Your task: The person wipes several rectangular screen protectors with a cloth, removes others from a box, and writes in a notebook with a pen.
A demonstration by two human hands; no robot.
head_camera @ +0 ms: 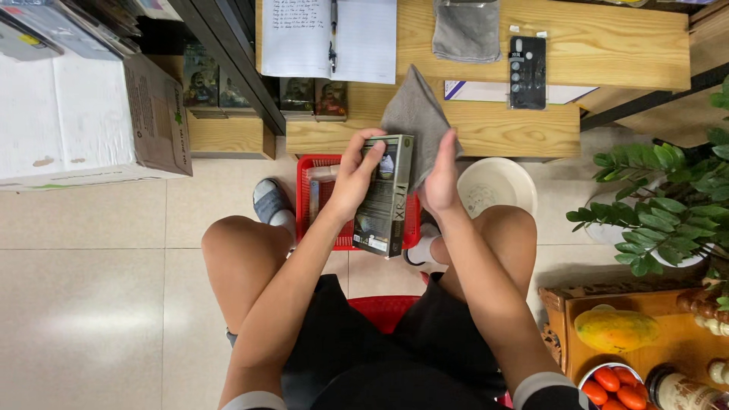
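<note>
the left hand (pixel 354 176) grips a dark rectangular product box (pixel 387 193) by its top edge and one long side, fingers curled over the top corner, so the box hangs upright above the red plastic basket (pixel 313 199) on the floor between the person's feet. the right hand (pixel 442 176) is nearly flat, palm pressed toward the box's far face with a grey cloth (pixel 416 114) between palm and box; the cloth stands up in a loose peak above the fingers. the likeliest slip, as i judge it, is the box twisting out of the left hand: the hold is at the top only, and a sideways push from the cloth side could lever the lower end away and drop it into the basket, denting a corner. the cloth is pinned by pressure more than by a closed grasp, so it could slide free. just to the right of the basket sits a pale round basin (pixel 497 186), and whether it holds water cannot be told; a dropped cloth or box could land there. a wooden low shelf (pixel 493 125) with an open notebook (pixel 328 38) is near, but out of the way.
</note>
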